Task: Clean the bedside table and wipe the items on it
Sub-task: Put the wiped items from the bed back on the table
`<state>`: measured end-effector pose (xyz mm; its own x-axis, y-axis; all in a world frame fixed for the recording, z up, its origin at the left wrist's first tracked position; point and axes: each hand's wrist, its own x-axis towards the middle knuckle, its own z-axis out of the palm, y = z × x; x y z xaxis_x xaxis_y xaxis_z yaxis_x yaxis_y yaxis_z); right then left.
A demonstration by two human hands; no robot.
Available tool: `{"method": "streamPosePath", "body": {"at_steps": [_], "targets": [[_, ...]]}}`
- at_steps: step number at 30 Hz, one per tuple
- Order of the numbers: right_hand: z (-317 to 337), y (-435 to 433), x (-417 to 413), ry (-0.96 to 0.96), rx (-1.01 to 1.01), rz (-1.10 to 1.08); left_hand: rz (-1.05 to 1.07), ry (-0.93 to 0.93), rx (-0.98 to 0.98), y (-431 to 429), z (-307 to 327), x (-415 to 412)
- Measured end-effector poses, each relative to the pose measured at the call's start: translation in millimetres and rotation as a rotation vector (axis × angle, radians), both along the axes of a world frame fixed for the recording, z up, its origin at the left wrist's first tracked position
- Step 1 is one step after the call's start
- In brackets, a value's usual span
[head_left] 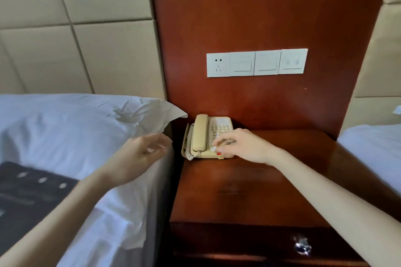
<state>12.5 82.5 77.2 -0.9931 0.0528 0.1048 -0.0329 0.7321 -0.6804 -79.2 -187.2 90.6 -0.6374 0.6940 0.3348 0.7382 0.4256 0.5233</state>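
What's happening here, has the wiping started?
A person is at the wooden bedside table, which stands between two beds. The right hand is on the keypad side of the beige telephone, with its fingers curled down onto it. The handset sits in its cradle. The left hand hovers open over the edge of the left bed. No cloth plainly shows. Something pale at the right fingertips is too blurred to identify.
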Motion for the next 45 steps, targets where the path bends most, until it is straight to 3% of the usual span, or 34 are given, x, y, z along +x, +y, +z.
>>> {"method": "streamPosePath", "body": {"at_steps": [13,19,23,26,34,39,45], "targets": [[-10,-129,-80,0.053,-0.18,0.291,0.518,-0.048,-0.137,-155,5,-12],[-23,-195,-95,-0.026,-0.432,0.364,0.794,0.132,-0.29,-216,-9,-36],[-39,-237,-96,-0.116,-0.459,0.428,0.992,-0.041,-0.368,-240,-19,-47],[-48,-256,-95,-0.153,-0.448,0.452,1.0,-0.151,-0.248,-243,-19,-50],[-56,-266,-91,-0.116,-0.65,0.38,0.988,0.054,-0.039,-234,-4,-42],[-51,-257,-88,0.057,-0.837,0.279,0.867,0.203,0.221,-214,30,-29],[-32,-221,-84,0.276,-0.949,0.151,0.703,0.272,0.334,-163,64,-24]]}}
